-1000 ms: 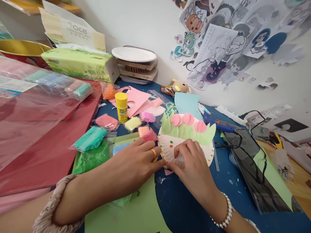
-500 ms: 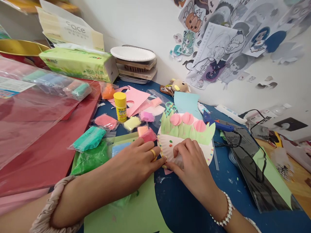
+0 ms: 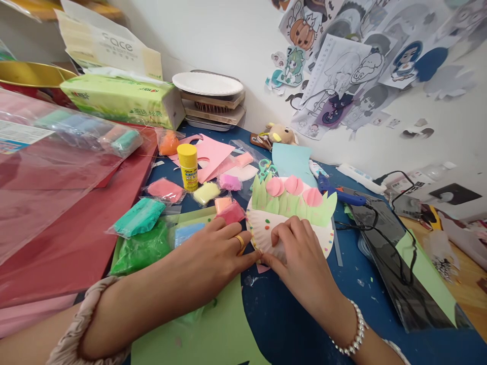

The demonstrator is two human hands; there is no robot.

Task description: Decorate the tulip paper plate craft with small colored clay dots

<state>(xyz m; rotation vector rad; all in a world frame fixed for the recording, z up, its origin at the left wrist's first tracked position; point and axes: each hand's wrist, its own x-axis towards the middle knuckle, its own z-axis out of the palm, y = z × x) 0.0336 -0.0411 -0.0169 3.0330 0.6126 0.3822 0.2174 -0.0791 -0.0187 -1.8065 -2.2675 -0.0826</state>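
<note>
A white paper-plate craft (image 3: 321, 234) lies on the blue table, its fluted half dotted with coloured spots near the rim. Green paper leaves (image 3: 283, 207) and round pink paper flowers (image 3: 293, 185) stand out along its upper part. At the lower left rim, my left hand (image 3: 232, 247) is closed on the edge, a gold ring on one finger. My right hand (image 3: 299, 251) curls over the plate's lower middle, its thumb reaching to the same rim, where both hands' fingertips nearly meet. Anything small between those fingertips is hidden.
Left of the plate lie several packets of coloured clay, among them a teal one (image 3: 140, 217), and a yellow-capped glue stick (image 3: 187, 167). Behind it are green scissors (image 3: 266, 167). A blue glue gun (image 3: 342, 195) and its cable are at right. Green paper (image 3: 198, 334) lies in front.
My left fingertips have shifted very slightly at the plate's rim. The right hand and the plate stay practically where they were.
</note>
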